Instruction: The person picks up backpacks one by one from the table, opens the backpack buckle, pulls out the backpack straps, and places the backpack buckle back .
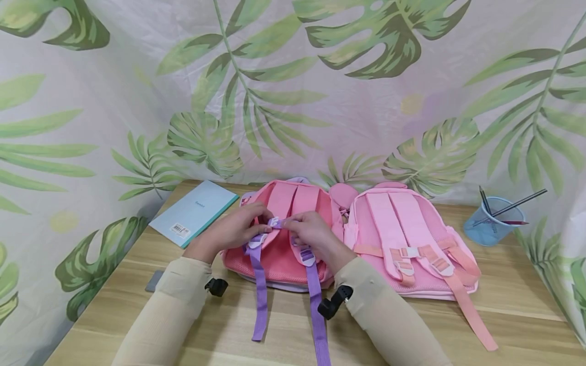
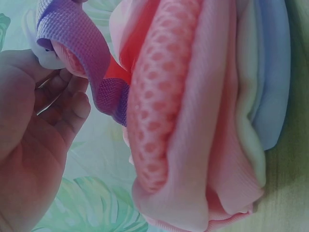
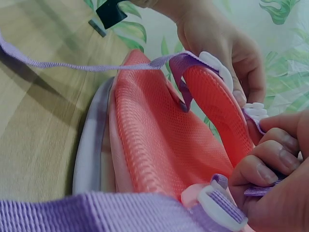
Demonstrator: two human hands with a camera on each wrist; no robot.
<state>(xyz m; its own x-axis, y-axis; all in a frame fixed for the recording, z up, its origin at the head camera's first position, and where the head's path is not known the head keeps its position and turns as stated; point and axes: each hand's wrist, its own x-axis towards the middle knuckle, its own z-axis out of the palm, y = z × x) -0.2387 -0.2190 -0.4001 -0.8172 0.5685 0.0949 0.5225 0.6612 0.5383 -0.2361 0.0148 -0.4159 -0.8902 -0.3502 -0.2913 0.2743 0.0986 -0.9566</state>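
A coral-pink backpack [image 1: 279, 267] with purple straps lies with its back panel up, between both hands. My left hand [image 1: 235, 229] pinches a small white buckle [image 1: 274, 222] on the purple cross strap joining the shoulder straps. From the other side, my right hand [image 1: 316, 231] pinches that purple strap [image 1: 287, 223] close beside the buckle. In the right wrist view, its fingers are curled, with purple webbing [image 3: 263, 189] showing beneath them. The left shoulder strap [image 3: 217, 94] is lifted off the mesh panel. Purple tails [image 1: 259, 305] hang down onto the table.
Right of it lies a lighter pink backpack [image 1: 382, 223], its chest buckle [image 1: 410, 252] fastened. A light-blue notebook [image 1: 194, 211] lies at the left, near a small grey object [image 1: 154, 280]. A blue cup [image 1: 490, 229] with pencils stands at the right on the wooden table [image 1: 517, 305].
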